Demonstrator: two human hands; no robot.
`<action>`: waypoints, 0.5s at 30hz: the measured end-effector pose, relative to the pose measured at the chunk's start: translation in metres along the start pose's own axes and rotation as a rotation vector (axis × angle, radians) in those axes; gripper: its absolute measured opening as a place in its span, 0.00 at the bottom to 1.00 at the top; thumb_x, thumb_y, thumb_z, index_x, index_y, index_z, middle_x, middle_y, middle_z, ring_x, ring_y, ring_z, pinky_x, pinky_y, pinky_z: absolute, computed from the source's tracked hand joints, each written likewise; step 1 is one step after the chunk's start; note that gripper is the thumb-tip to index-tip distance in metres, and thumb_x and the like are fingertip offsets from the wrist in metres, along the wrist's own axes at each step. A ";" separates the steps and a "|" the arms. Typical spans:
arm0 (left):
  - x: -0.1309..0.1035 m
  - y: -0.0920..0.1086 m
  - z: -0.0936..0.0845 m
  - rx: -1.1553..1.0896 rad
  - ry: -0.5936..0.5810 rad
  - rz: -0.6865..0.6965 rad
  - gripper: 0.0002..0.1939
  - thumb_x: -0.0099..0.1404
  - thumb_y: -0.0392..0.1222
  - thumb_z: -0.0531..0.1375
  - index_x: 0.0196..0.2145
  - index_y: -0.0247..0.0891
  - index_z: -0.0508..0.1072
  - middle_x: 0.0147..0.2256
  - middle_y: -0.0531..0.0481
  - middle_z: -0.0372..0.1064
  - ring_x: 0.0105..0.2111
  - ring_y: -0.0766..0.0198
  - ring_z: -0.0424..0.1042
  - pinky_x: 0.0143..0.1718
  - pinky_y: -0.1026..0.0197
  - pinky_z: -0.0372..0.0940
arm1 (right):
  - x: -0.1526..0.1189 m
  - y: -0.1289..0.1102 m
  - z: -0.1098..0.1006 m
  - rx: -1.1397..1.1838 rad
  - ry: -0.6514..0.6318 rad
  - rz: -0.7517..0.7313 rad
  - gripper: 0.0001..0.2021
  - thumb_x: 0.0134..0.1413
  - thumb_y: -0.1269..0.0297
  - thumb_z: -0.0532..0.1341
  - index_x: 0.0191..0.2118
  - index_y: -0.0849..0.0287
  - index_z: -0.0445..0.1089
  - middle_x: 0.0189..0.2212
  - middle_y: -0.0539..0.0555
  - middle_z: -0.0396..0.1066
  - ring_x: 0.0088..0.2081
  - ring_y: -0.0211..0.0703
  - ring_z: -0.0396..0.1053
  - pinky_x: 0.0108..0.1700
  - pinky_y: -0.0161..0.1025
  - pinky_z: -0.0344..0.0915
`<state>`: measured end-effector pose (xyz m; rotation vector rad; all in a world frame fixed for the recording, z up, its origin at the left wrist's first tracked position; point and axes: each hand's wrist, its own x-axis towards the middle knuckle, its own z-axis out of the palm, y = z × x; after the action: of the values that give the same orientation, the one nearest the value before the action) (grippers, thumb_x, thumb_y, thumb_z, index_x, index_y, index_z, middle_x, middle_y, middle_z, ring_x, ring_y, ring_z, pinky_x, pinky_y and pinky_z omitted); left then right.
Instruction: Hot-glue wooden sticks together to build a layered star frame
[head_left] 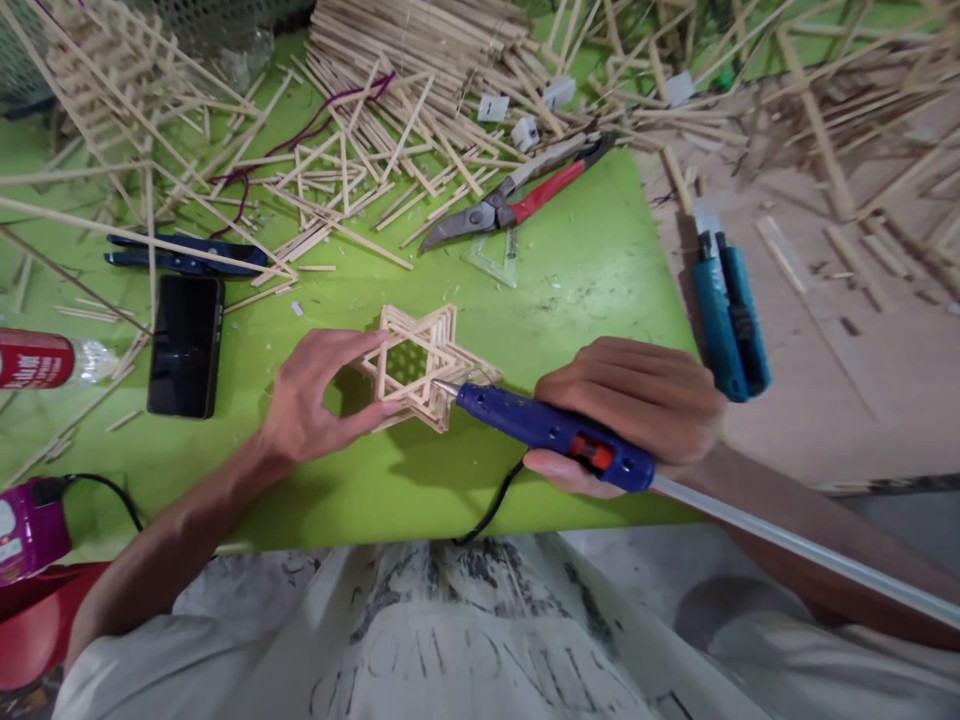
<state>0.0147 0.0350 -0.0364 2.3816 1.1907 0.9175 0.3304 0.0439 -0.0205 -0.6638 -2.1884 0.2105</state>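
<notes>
My left hand (319, 390) pinches the left side of a stacked six-pointed star (452, 342) made of thin wooden sticks, thumb and fingers on its edge. Several layers of sticks show along its right side. In my right hand (630, 400) is a blue hot glue gun (517, 415), its fingers wrapped round the grip. The gun's metal nozzle meets or nearly meets the star's inner sticks; I cannot tell which. A long whitish glue stick (795, 548) runs out of the gun's back end, and a black cord hangs below it.
Red-handled pruning shears (525, 195) lie beyond the star, near a clear set square (495, 257). Left are a phone (185, 345), blue pliers (187, 254) and a bottle (45, 358). Teal cutters (731, 320) lie right. Loose sticks (337, 200) cover the back.
</notes>
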 end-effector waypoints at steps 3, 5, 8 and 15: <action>0.000 0.000 0.000 0.000 0.008 0.010 0.36 0.67 0.59 0.72 0.68 0.54 0.67 0.50 0.46 0.82 0.46 0.51 0.83 0.46 0.41 0.81 | 0.001 0.000 -0.001 -0.006 -0.010 -0.014 0.19 0.70 0.49 0.58 0.29 0.55 0.68 0.20 0.53 0.71 0.20 0.44 0.66 0.24 0.45 0.65; 0.000 0.000 0.001 -0.005 0.013 0.013 0.35 0.68 0.58 0.71 0.68 0.53 0.68 0.50 0.45 0.82 0.47 0.51 0.83 0.46 0.42 0.81 | 0.001 0.000 -0.002 -0.009 -0.013 -0.025 0.19 0.70 0.49 0.59 0.30 0.55 0.68 0.20 0.53 0.71 0.20 0.44 0.66 0.24 0.45 0.65; 0.000 -0.001 0.001 -0.007 0.015 0.013 0.35 0.68 0.59 0.71 0.67 0.53 0.68 0.51 0.45 0.82 0.47 0.51 0.83 0.47 0.41 0.81 | 0.001 0.000 -0.003 -0.010 -0.021 -0.034 0.18 0.67 0.50 0.64 0.30 0.56 0.69 0.20 0.54 0.72 0.20 0.44 0.67 0.24 0.46 0.66; 0.000 0.001 0.000 -0.005 0.005 -0.003 0.35 0.67 0.60 0.72 0.67 0.54 0.68 0.52 0.45 0.82 0.48 0.50 0.83 0.48 0.40 0.81 | 0.001 0.001 -0.006 -0.023 -0.043 -0.042 0.18 0.65 0.49 0.66 0.28 0.56 0.70 0.20 0.53 0.72 0.20 0.44 0.69 0.24 0.45 0.67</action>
<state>0.0152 0.0349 -0.0358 2.3741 1.1931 0.9252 0.3345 0.0445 -0.0161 -0.6304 -2.2469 0.1791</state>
